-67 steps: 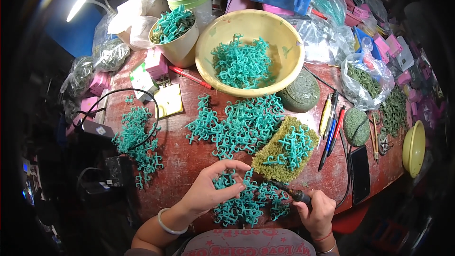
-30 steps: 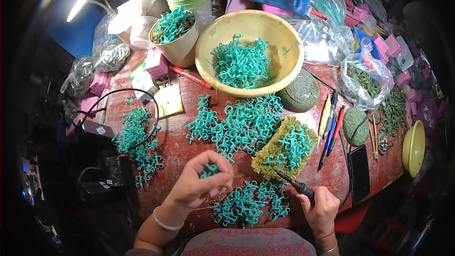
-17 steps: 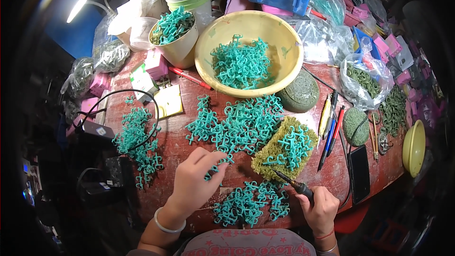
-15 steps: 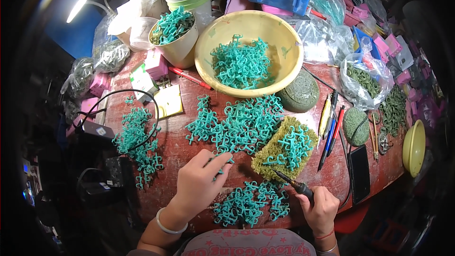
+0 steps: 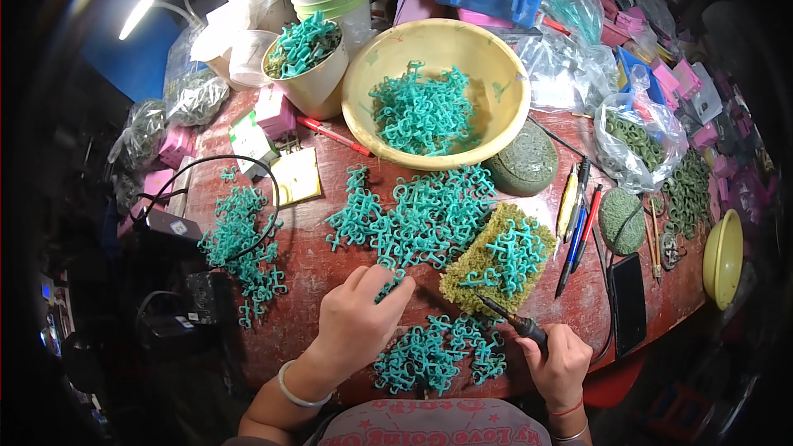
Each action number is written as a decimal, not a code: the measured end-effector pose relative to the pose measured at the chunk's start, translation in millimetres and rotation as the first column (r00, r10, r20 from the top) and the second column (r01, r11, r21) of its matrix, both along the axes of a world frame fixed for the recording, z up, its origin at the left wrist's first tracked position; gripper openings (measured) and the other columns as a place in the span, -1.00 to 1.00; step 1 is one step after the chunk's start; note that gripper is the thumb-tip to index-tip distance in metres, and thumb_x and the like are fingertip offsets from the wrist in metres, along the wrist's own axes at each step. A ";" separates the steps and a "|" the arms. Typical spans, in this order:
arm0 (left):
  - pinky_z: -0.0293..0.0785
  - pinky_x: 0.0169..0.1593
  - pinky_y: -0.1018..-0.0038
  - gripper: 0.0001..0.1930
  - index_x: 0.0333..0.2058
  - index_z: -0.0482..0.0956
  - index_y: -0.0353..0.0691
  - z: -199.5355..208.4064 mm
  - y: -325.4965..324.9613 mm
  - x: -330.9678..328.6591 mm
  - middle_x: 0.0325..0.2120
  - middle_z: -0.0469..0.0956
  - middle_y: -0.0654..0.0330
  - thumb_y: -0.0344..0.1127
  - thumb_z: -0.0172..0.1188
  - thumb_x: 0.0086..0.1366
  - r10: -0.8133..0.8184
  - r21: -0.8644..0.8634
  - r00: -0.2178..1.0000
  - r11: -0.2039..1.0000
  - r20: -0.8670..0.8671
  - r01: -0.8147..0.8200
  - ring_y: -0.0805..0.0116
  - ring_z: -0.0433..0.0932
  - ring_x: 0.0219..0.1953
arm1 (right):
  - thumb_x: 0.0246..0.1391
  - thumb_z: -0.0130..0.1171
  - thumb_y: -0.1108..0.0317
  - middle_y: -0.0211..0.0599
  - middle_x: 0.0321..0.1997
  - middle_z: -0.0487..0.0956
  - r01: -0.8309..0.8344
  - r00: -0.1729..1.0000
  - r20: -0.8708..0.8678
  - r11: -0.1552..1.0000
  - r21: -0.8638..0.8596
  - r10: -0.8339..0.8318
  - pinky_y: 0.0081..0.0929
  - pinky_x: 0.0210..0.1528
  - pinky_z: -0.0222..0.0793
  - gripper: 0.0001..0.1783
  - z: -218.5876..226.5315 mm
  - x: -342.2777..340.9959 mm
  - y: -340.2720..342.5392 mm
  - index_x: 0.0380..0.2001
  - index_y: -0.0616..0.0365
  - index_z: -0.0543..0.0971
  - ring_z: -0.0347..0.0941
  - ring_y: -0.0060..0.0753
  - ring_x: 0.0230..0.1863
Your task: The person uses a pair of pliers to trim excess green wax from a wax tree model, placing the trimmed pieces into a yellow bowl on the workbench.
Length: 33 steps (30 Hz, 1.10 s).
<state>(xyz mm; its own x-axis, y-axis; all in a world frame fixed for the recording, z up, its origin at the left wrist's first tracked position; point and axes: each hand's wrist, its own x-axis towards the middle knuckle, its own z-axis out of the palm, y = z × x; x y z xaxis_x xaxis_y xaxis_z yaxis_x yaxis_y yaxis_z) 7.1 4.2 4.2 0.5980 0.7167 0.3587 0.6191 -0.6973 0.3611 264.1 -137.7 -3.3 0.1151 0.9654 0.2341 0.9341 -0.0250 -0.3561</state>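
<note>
My left hand [image 5: 359,314] is closed over the front of the table, pinching a small teal curled piece [image 5: 387,290] between thumb and fingers; part of the piece is hidden. My right hand [image 5: 560,366] grips the black handle of a soldering iron [image 5: 527,328], its thin tip resting at the lower edge of a yellow-green sponge-like pad [image 5: 464,274]. Several teal curled pieces [image 5: 516,254] lie on that pad. Between my hands is a small heap of such pieces [image 5: 434,355], with a larger heap [image 5: 425,215] beyond my left hand.
A yellow basin [image 5: 504,128] holding teal pieces stands at the back middle. To the left lie another heap [image 5: 244,244] and a black cable [image 5: 276,198]. Pens [image 5: 588,227], a green stone-like block [image 5: 522,161], a dark phone [image 5: 630,301] and a bag of green rings [image 5: 636,144] are at right.
My left hand has shifted slightly right and turned, still pinching a teal piece. My right hand and the soldering iron stay almost where they were.
</note>
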 end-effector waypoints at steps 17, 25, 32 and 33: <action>0.45 -0.24 0.55 -0.87 -0.39 0.49 -0.28 -10.5 -4.6 -11.1 -0.40 0.54 0.25 -0.59 0.24 0.13 0.459 -0.778 0.713 0.599 0.530 0.192 0.51 0.51 -0.36 | 0.08 0.31 0.11 -0.13 -0.57 0.40 0.006 0.999 -0.050 1.000 -0.006 -0.007 -0.25 -0.54 0.29 -0.59 1.0 0.1 -1.9 -0.45 0.27 0.46 0.40 -0.02 -0.56; 0.43 -0.27 0.48 -0.84 -0.43 0.50 -0.31 -1.9 -0.7 -6.1 -0.47 0.51 0.17 -0.68 0.24 0.02 0.224 -0.487 0.903 0.873 0.365 -0.020 0.35 0.53 -0.39 | 0.03 0.36 0.08 -0.23 -0.61 0.40 -0.011 1.000 -0.013 0.999 0.052 0.011 -0.31 -0.58 0.28 -0.60 -2.5 2.9 -0.8 -0.47 0.21 0.49 0.39 -0.14 -0.62; 0.45 -0.34 0.46 -0.80 -0.41 0.52 -0.32 2.3 -2.9 -2.2 -0.48 0.50 0.14 -0.72 0.24 -0.02 0.177 -0.281 0.898 0.958 0.403 -0.063 0.27 0.53 -0.43 | 0.03 0.36 0.08 -0.23 -0.61 0.40 -0.011 1.000 -0.012 0.999 0.048 0.012 -0.32 -0.59 0.28 -0.59 -3.4 2.5 -1.6 -0.48 0.21 0.49 0.39 -0.14 -0.62; 0.46 -0.34 0.45 -0.79 -0.41 0.52 -0.32 -0.3 -2.3 -3.2 -0.48 0.50 0.14 -0.72 0.25 -0.02 0.186 -0.262 0.909 0.961 0.373 -0.089 0.25 0.53 -0.44 | 0.03 0.36 0.08 -0.23 -0.61 0.40 -0.007 1.000 -0.013 0.999 0.044 0.007 -0.31 -0.59 0.28 -0.59 -3.2 2.5 -2.0 -0.48 0.21 0.48 0.39 -0.14 -0.62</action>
